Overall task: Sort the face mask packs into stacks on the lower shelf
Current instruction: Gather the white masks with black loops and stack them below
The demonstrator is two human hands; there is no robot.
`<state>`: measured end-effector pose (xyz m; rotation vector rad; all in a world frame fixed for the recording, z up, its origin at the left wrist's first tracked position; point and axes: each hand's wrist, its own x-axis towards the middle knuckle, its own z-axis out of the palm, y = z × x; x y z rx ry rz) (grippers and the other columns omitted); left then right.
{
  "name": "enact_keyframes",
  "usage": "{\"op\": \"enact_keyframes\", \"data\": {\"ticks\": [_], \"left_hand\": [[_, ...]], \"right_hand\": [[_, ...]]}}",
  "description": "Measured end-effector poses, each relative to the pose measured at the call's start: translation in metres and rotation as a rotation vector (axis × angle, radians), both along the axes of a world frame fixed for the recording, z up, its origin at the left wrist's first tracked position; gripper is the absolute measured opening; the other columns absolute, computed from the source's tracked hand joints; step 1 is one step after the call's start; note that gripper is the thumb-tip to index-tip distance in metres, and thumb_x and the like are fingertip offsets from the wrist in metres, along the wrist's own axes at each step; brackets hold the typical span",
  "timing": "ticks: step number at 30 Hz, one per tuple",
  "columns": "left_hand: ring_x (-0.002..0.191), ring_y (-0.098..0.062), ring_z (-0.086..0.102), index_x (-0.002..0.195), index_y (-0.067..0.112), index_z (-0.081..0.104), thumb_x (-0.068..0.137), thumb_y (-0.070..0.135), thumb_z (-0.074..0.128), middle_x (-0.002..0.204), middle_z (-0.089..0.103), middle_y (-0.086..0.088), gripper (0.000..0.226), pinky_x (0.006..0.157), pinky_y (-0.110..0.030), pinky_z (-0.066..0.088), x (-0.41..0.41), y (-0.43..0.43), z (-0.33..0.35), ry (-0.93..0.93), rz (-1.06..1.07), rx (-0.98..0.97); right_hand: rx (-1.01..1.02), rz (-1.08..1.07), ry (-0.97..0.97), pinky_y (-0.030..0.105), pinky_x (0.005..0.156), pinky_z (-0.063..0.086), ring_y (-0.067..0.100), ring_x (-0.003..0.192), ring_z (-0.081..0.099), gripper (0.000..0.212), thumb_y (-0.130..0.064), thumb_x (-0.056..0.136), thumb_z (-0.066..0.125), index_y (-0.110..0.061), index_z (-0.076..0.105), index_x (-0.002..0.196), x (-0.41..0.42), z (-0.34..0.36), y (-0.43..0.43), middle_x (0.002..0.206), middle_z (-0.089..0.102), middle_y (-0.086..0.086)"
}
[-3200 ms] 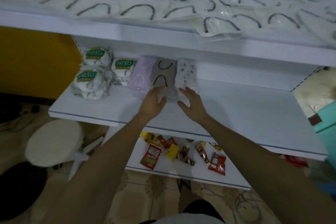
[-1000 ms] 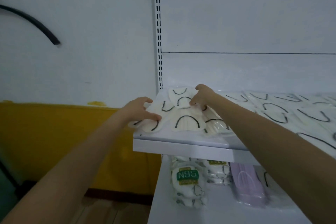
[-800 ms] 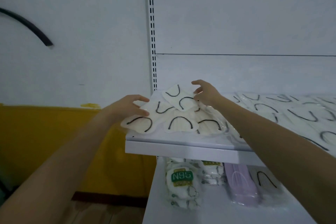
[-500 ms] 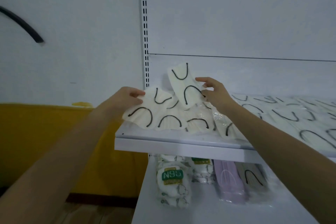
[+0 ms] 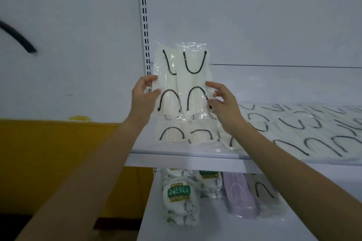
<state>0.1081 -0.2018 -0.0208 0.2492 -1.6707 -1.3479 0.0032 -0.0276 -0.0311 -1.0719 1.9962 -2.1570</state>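
Note:
Two cream face mask packs with black ear loops are held upright side by side above the upper shelf (image 5: 188, 157). My left hand (image 5: 143, 97) pinches the left pack (image 5: 167, 84) at its left edge. My right hand (image 5: 223, 101) pinches the right pack (image 5: 195, 82) at its right edge. More cream packs (image 5: 172, 133) lie on the upper shelf beneath them. On the lower shelf (image 5: 215, 227) stand N95 packs (image 5: 179, 197), a purple pack stack (image 5: 240, 193) and a grey pack stack (image 5: 264, 193).
Several more cream packs (image 5: 313, 133) spread across the upper shelf to the right. A slotted shelf upright (image 5: 144, 15) runs up the white back wall. A yellow wall panel (image 5: 49, 152) lies to the left.
Both hands have lifted a cream pack each off the upper shelf's pile and brought them upright together. Earlier, the hands were pressing on the stacks on the lower shelf.

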Motion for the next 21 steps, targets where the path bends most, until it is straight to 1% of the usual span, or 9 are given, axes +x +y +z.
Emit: {"op": "enact_keyframes", "data": {"ticks": [2,3,6,9,11,14,17,18,21], "left_hand": [[0.116,-0.023,0.053,0.103,0.022,0.056,0.084,-0.008,0.056,0.1,0.054,0.012,0.035,0.102,-0.039,0.044,0.001,0.0,0.001,0.027,-0.008,0.036],[0.118,-0.024,0.052,0.105,0.022,0.056,0.084,-0.008,0.055,0.102,0.055,0.011,0.036,0.103,-0.04,0.043,0.002,-0.001,0.001,0.034,-0.013,0.047],[0.118,-0.01,0.046,0.116,0.02,0.056,0.088,-0.005,0.053,0.114,0.054,0.01,0.038,0.108,-0.035,0.038,0.003,0.002,-0.001,0.043,-0.026,0.082],[0.12,-0.007,0.043,0.123,0.021,0.053,0.092,0.011,0.056,0.118,0.051,0.012,0.033,0.107,-0.03,0.037,0.001,0.011,-0.004,0.06,-0.049,0.132],[0.121,-0.008,0.044,0.123,0.023,0.051,0.09,0.015,0.061,0.117,0.049,0.013,0.036,0.102,-0.027,0.039,-0.001,0.017,-0.005,0.039,-0.022,0.07],[0.121,-0.012,0.045,0.126,0.019,0.048,0.086,0.003,0.061,0.12,0.048,0.008,0.045,0.101,-0.025,0.041,0.002,0.012,-0.008,0.025,0.065,-0.042],[0.115,-0.004,0.042,0.127,0.016,0.05,0.086,-0.002,0.055,0.12,0.048,0.011,0.045,0.092,-0.012,0.037,0.019,-0.008,-0.011,0.019,0.175,-0.085],[0.114,-0.002,0.041,0.127,0.016,0.051,0.087,-0.003,0.053,0.12,0.049,0.011,0.044,0.093,-0.01,0.036,0.026,-0.016,-0.014,0.012,0.201,-0.08],[0.116,0.001,0.039,0.129,0.014,0.052,0.088,-0.005,0.049,0.126,0.049,0.01,0.045,0.097,-0.006,0.031,0.046,-0.036,-0.026,-0.012,0.247,-0.055]], "right_hand": [[-0.001,0.0,0.018,0.014,0.057,0.044,0.003,0.051,0.045,0.049,0.013,0.086,0.04,-0.027,0.057,0.11,0.003,0.0,0.005,0.083,0.037,-0.003],[-0.003,0.004,0.028,0.014,0.057,0.044,0.001,0.05,0.045,0.05,0.013,0.086,0.04,-0.027,0.057,0.11,0.004,-0.001,0.007,0.083,0.037,-0.003],[-0.024,0.044,0.051,0.014,0.058,0.043,0.001,0.052,0.046,0.051,0.014,0.086,0.041,-0.029,0.056,0.111,0.008,-0.001,0.01,0.085,0.038,-0.002],[-0.018,0.078,0.048,0.01,0.055,0.04,0.008,0.059,0.046,0.049,0.011,0.087,0.043,-0.029,0.054,0.113,0.017,-0.002,0.001,0.085,0.04,-0.003],[0.008,0.08,0.062,0.01,0.057,0.041,0.01,0.065,0.047,0.045,0.007,0.089,0.047,-0.028,0.052,0.115,0.024,-0.004,-0.009,0.085,0.042,-0.005],[0.1,0.076,0.124,0.01,0.062,0.043,0.011,0.076,0.051,0.04,-0.001,0.091,0.053,-0.026,0.048,0.121,0.027,-0.004,-0.017,0.087,0.046,-0.006],[0.296,0.018,0.176,0.013,0.07,0.043,0.013,0.089,0.052,0.043,-0.013,0.092,0.057,-0.022,0.044,0.132,0.016,-0.004,-0.013,0.107,0.052,0.0],[0.412,-0.001,0.199,0.015,0.072,0.042,0.014,0.093,0.053,0.046,-0.019,0.091,0.059,-0.022,0.043,0.134,0.012,-0.005,-0.012,0.116,0.053,0.004],[0.8,0.024,0.239,0.024,0.089,0.037,0.023,0.116,0.052,0.059,-0.038,0.09,0.059,-0.022,0.034,0.141,0.008,-0.014,-0.016,0.133,0.052,0.01]]}}
